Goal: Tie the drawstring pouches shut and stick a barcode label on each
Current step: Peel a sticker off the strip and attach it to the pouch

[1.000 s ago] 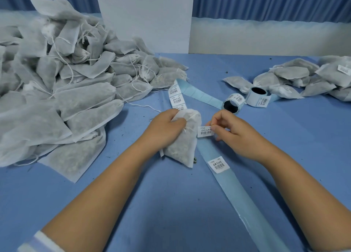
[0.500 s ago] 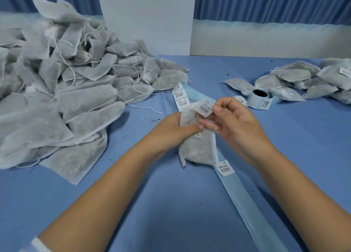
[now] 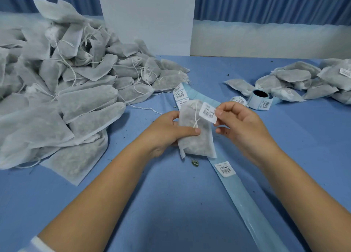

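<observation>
My left hand (image 3: 167, 130) grips a filled white drawstring pouch (image 3: 193, 138) above the middle of the blue table, thumb across its front, its string hanging down the face. My right hand (image 3: 241, 126) pinches a white barcode label (image 3: 208, 112) by its right edge, holding it over the pouch's upper right corner. Whether the label touches the fabric I cannot tell. A pale blue backing strip (image 3: 245, 198) runs under the pouch toward the near right, with one label (image 3: 225, 168) still on it.
A big heap of pouches (image 3: 62, 84) fills the left of the table (image 3: 171, 213). A smaller pile of pouches (image 3: 296, 81), some labelled, lies far right. Two label rolls (image 3: 260, 99) stand behind my right hand. A white block (image 3: 148, 20) stands at the back.
My right hand lifted the peeled label from beside the pouch up to its top right corner. My left hand turned the pouch upright, facing me.
</observation>
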A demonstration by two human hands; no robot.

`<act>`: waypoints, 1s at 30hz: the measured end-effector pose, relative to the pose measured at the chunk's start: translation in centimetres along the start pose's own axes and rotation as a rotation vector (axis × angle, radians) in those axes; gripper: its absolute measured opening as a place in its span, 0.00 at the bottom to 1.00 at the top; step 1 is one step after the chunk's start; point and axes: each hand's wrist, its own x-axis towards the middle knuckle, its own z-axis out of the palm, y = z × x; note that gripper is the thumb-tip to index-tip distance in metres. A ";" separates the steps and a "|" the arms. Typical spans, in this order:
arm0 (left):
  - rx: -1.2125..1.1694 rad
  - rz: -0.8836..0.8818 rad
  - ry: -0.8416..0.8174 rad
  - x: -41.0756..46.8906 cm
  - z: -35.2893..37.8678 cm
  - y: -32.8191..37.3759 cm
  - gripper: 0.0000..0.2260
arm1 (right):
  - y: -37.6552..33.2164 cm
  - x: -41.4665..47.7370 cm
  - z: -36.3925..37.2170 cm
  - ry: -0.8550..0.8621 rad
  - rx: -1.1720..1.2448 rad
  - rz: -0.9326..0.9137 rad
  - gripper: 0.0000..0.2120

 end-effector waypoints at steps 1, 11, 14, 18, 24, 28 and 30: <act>-0.005 -0.002 -0.004 -0.1 -0.1 0.0 0.21 | 0.0 0.0 -0.2 -0.004 -0.046 -0.012 0.03; 0.014 0.026 -0.143 -0.2 0.2 0.0 0.20 | 1.3 -0.1 0.1 -0.046 -0.255 -0.060 0.09; 0.019 0.030 -0.147 -0.3 0.5 0.0 0.20 | 1.6 -0.1 0.2 -0.010 -0.296 -0.075 0.09; 0.042 0.043 -0.093 -0.2 1.0 0.1 0.10 | 1.6 -0.1 0.4 0.003 -0.333 -0.088 0.09; -0.040 0.030 -0.003 0.0 1.1 0.1 0.07 | 1.6 -0.3 0.8 0.178 -0.384 -0.092 0.13; -0.142 0.027 -0.010 0.1 1.2 0.2 0.09 | 1.0 -0.1 0.5 0.084 -0.072 0.234 0.12; -0.152 0.016 -0.032 0.1 1.0 0.1 0.08 | 0.7 -0.1 0.3 0.010 0.050 0.320 0.10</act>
